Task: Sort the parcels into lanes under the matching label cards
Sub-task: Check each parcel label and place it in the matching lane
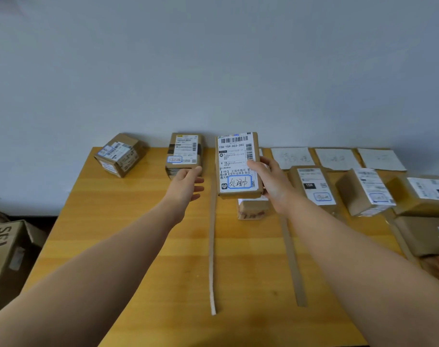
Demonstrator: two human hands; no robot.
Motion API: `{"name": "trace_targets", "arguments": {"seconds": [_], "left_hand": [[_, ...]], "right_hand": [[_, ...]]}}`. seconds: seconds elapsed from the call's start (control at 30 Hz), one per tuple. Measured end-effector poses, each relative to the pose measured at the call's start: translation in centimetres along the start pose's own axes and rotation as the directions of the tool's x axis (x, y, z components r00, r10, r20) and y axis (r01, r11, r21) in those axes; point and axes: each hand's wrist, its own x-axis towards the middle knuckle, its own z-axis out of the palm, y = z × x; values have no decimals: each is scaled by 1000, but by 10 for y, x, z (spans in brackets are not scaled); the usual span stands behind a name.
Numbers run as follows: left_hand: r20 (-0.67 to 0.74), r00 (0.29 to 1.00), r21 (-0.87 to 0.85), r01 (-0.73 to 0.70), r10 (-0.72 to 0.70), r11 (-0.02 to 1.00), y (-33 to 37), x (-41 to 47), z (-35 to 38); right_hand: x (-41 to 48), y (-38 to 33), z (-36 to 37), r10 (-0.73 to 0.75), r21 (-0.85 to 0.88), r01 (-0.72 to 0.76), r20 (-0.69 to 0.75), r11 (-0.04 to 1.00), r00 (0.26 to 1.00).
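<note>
My right hand (269, 181) grips a flat cardboard parcel (234, 159) by its right edge and holds it upright above the table, its white shipping label and blue-framed handwriting facing me. My left hand (187, 184) has its fingers on the front lower edge of another labelled parcel (184, 152) that stands at the back of the table. A third parcel (119, 155) sits tilted at the back left. A small box (251, 209) lies on the table under the held parcel. White label cards (292, 157) (336, 159) (381, 159) lie along the back edge.
Cardboard strips (212, 246) (292, 259) divide the yellow wooden table (138, 234) into lanes. Several labelled parcels (313, 189) (366, 194) (423, 194) fill the right lanes. A large brown carton (5, 254) stands on the floor at left. A grey wall rises behind.
</note>
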Motion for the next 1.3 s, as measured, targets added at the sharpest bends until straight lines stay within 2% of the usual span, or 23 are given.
{"name": "trace_targets", "arguments": {"seconds": [0.37,0.67,0.9,1.07,1.3], "left_hand": [[103,995,79,-8,0,997,-4,-11,85],[255,967,144,-28,-10,989,-4,-1,118],[303,953,186,-84,24,979,11,-10,154],[296,954,170,-106,52,980,11,-26,198],[263,965,138,-48,10,989,-14,-52,283]], "right_hand": [[-7,28,-84,45,31,-43,-91,999,995],[-31,37,-123,91,72,-75,-260,995,961],[-43,35,-161,105,101,-74,-354,992,929],[-46,30,-201,94,81,-72,-313,994,945],[-57,53,-292,136,-17,-143,-206,990,969]]}}
